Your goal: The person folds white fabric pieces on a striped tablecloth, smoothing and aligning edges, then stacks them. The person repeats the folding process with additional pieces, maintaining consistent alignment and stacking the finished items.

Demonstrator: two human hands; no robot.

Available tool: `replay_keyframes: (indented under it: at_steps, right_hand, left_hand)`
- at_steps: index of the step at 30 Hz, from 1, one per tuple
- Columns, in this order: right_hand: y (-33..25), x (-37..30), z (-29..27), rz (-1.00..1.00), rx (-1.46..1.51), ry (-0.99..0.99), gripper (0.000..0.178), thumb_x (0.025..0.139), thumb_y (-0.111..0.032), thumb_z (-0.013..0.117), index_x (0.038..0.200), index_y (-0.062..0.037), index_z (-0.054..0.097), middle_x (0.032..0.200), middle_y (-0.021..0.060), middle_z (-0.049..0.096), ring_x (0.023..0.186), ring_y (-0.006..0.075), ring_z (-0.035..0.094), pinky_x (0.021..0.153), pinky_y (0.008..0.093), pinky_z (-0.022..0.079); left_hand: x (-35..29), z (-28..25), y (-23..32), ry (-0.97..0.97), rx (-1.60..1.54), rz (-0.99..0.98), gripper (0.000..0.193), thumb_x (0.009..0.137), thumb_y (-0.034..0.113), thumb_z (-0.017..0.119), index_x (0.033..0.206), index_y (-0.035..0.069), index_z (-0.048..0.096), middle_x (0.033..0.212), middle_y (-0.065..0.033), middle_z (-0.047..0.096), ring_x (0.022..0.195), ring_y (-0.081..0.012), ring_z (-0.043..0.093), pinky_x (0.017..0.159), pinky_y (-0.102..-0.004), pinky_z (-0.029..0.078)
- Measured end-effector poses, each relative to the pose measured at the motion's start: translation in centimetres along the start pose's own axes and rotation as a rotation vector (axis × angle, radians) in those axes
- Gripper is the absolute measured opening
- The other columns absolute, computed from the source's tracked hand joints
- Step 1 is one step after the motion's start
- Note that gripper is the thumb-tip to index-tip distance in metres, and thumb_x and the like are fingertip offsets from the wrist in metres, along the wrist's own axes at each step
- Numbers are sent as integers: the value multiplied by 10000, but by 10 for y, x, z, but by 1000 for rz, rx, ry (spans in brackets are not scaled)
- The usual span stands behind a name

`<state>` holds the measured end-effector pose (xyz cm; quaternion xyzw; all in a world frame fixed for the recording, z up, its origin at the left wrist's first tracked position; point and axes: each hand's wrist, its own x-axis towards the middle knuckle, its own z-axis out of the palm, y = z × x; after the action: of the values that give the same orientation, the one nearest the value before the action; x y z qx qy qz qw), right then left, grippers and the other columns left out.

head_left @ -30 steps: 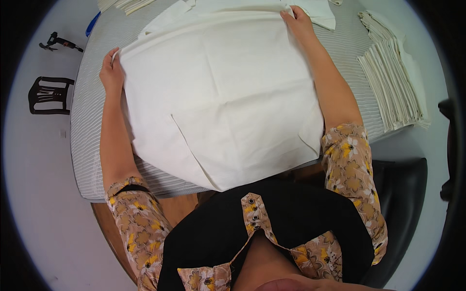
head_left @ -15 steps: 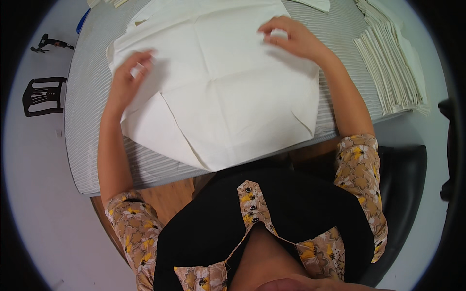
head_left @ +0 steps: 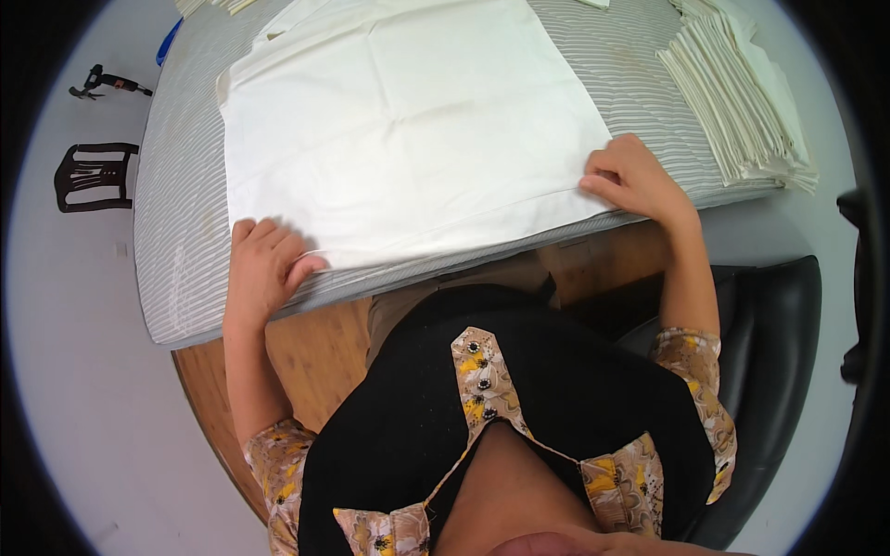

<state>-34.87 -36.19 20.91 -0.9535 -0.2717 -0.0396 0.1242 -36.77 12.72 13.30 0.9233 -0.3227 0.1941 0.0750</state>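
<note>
A large white cloth [head_left: 408, 157] lies spread over a grey striped mattress-like surface [head_left: 185, 232], with crease lines crossing its middle. Its near edge runs nearly straight along the front of that surface. My left hand [head_left: 267, 269] is closed on the near left corner, thumb toward the middle of the edge. At the near right corner, my right hand [head_left: 640, 181] has its fingers curled and pinched on the fabric. Both hands partly hide the corners they hold.
A tall stack of folded white cloths [head_left: 737, 102] stands at the far right. More pale fabric [head_left: 222, 5] shows at the far left edge. A dark chair [head_left: 95, 176] is beyond the left side, and a black padded seat [head_left: 760, 389] is at my right.
Both hands have come nearer to me, down to the cloth's near corners. The near edge, earlier folded into slanting flaps, is now laid out straighter.
</note>
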Motion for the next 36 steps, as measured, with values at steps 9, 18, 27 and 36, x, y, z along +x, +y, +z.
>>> replay_keyframes:
  at_steps: [9, 18, 27, 36]
  right_hand:
    - [-24, 36, 20, -135, -150, 333, 306, 891, -319, 735, 1000, -34, 707, 946, 124, 696, 917, 312, 648, 823, 424, 516]
    - [-78, 148, 110, -202, -130, -39, 686, 1048, -466, 458, 1567, -32, 344, 1653, 159, 293, 1544, 339, 219, 1263, 471, 175]
    - [24, 93, 68, 256, -314, -14, 669, 1055, -567, 379, 1604, -187, 336, 1696, 69, 233, 1577, 296, 147, 1264, 533, 94]
    - [-5, 148, 70, 83, -470, -9, 579, 1002, -426, 572, 1452, -65, 523, 1570, 153, 444, 1514, 342, 305, 1226, 582, 209]
  left_hand:
    - [-13, -42, 20, 21, -97, -483, 232, 952, 296, 695, 1019, 76, 722, 659, -81, 634, 616, -301, 572, 663, -390, 450]
    - [113, 64, 44, -66, -64, -242, 493, 1027, 271, 470, 1487, 97, 501, 1606, -128, 401, 1500, -340, 329, 1228, -545, 228]
    - [46, 54, -29, -90, 62, -655, 546, 1051, 474, 416, 1562, 280, 437, 1681, -58, 288, 1569, -352, 160, 1243, -609, 44]
    - [80, 53, -64, 39, 375, -425, 379, 990, 262, 581, 1325, 86, 602, 1510, -133, 522, 1467, -351, 398, 1172, -665, 251]
